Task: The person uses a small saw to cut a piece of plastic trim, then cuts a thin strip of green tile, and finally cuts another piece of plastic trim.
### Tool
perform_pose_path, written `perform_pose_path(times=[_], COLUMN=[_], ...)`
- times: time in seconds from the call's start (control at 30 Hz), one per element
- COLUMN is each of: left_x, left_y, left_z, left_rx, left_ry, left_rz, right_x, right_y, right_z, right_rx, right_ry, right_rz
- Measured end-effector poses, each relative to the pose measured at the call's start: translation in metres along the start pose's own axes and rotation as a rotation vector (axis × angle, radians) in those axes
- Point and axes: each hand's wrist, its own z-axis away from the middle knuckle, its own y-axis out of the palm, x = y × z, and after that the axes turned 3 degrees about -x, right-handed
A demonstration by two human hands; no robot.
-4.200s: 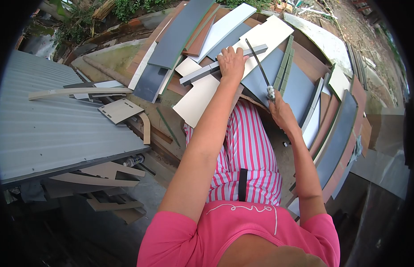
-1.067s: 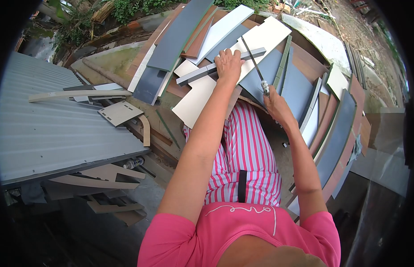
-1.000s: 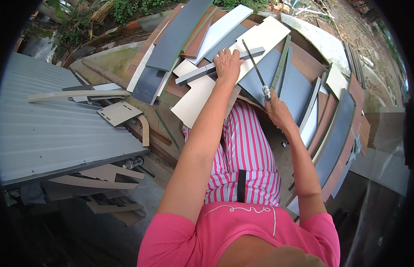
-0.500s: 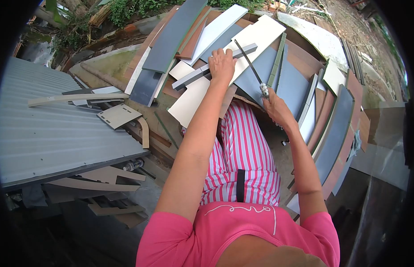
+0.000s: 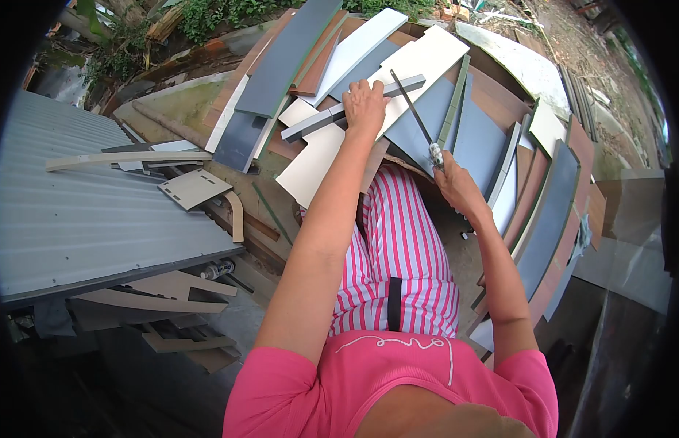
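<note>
My left hand (image 5: 364, 107) is closed over a narrow grey bar (image 5: 310, 125), pressing it onto a long cream board (image 5: 425, 55). The bar lies slantwise across that board, its far end sticking out to the right of my fingers. In my right hand (image 5: 460, 186) is the pale, wrapped-looking handle of a long, thin-bladed saw (image 5: 417, 111). Its dark blade crosses the bar near the right end and points up and away from me. The fine detail of the blade's edge is too small to make out.
Grey, white and brown boards (image 5: 288, 58) are heaped around the work spot, with more leaning at the right (image 5: 547, 219). To the left is a corrugated metal sheet (image 5: 98, 204) with curved offcuts (image 5: 128, 158) on its edge. A bottle (image 5: 217, 269) lies below it.
My right hand and the saw have drawn back slightly toward me and to the right, the blade still across the bar. My left hand keeps its hold, nearly unmoved.
</note>
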Motion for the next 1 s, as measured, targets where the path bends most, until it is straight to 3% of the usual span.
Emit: perform_pose_path(times=[0.17, 0.23, 0.5, 0.87, 1.0], left_x=[0.0, -0.001, -0.003, -0.001, -0.002], left_y=[-0.001, -0.002, -0.003, -0.007, -0.007], left_z=[0.003, 0.003, 0.003, 0.006, 0.006], left_rx=[0.002, 0.006, 0.042, 0.044, 0.062], left_ry=[-0.022, -0.04, -0.054, -0.083, -0.077], left_rz=[-0.007, -0.016, -0.03, -0.02, -0.038], right_x=[0.019, 0.012, 0.0, -0.002, -0.018], right_y=[0.002, 0.009, 0.007, 0.012, 0.025], right_z=[-0.025, -0.032, 0.001, -0.013, -0.006], right_rx=[0.045, -0.03, 0.0, 0.046, -0.066], right_ry=[0.048, -0.009, 0.022, 0.043, -0.118], right_rz=[-0.059, -0.036, 0.01, -0.08, 0.039])
